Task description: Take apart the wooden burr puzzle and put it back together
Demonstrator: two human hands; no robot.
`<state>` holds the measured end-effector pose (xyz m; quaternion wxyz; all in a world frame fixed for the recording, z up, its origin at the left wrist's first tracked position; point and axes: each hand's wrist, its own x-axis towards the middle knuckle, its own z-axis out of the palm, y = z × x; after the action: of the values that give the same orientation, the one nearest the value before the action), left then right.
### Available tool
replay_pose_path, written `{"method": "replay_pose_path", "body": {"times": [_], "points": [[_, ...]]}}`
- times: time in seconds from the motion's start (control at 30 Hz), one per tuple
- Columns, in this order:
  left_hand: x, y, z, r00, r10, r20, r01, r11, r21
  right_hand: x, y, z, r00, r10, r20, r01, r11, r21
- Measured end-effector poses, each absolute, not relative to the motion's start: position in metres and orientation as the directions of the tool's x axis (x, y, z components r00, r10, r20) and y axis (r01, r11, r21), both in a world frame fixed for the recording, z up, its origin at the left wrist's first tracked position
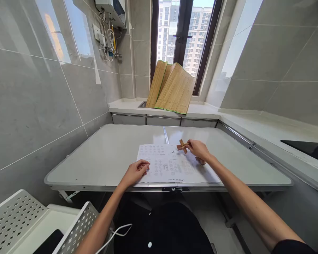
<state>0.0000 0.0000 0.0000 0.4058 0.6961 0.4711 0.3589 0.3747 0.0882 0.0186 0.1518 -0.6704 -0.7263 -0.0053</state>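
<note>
Two bare hands at a white folding table in a grey-tiled room.

The right hand [199,149] pinches a small wooden cross-shaped piece [182,145] above a printed sheet [172,164]. The left hand [136,171] rests curled on the sheet's left edge. Rolled bamboo mats [172,88] lean against the window [184,31] behind the table [108,155].

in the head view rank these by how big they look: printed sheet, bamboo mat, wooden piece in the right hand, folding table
1. folding table
2. printed sheet and bamboo mat: look alike; the mat is farther off, so unsure
3. wooden piece, held by the right hand
</note>
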Motion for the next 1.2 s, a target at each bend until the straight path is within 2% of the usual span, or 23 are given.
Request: {"method": "replay_pose_path", "body": {"times": [0.07,0.17,0.37,0.53,0.63,0.83,1.2], "points": [[-0.001,0.001,-0.003,0.304,0.945,0.117,0.356,-0.227,0.906,0.357,0.079,0.014,-0.127,0.941,0.314,0.931,0.223,-0.291],[-0.002,0.003,-0.008,0.307,0.944,0.118,0.347,-0.227,0.91,0.325,0.063,0.004,-0.259,0.86,0.439,0.751,0.465,-0.469],[-0.002,0.004,-0.01,0.265,0.949,0.171,0.328,-0.256,0.909,0.261,0.03,-0.005,-0.313,0.804,0.505,0.479,0.593,-0.647],[-0.002,0.003,-0.007,0.348,0.915,0.206,0.242,-0.299,0.923,0.234,0.012,-0.002,-0.38,0.783,0.493,0.401,0.62,-0.675],[-0.003,0.001,-0.005,0.392,0.904,0.171,0.251,-0.283,0.926,0.229,0.008,-0.006,-0.391,0.783,0.485,0.387,0.617,-0.685],[-0.003,-0.003,-0.003,0.376,0.916,0.143,0.298,-0.265,0.917,0.227,0.003,-0.017,-0.401,0.795,0.455,0.329,0.588,-0.739],[-0.001,-0.006,-0.007,0.342,0.927,0.157,0.311,-0.269,0.912,0.226,-0.003,-0.021,-0.451,0.785,0.424,0.309,0.583,-0.751]]}}
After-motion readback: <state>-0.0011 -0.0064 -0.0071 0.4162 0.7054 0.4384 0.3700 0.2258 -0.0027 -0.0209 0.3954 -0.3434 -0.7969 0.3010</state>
